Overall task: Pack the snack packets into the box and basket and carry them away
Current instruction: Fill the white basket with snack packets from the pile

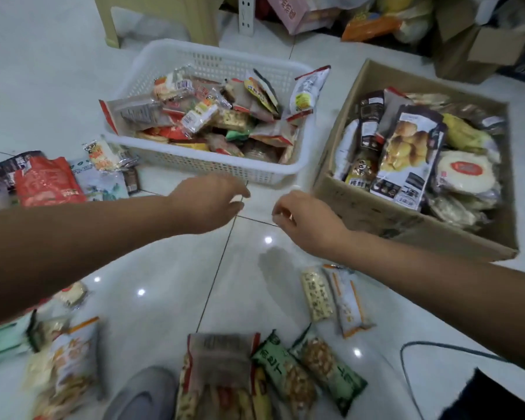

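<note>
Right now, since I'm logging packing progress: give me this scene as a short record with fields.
basket: white, partly filled with small packets
box: cardboard, right of basket, holds larger packets
left hand: empty, above floor before basket
right hand: empty, near box corner
loose packets: on floor, nearest the person and at left

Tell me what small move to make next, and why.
Probably lower the right hand to the pale packet near that forearm: it and the left hand look empty, and loose packets lie on the floor outside the basket and box.
</note>
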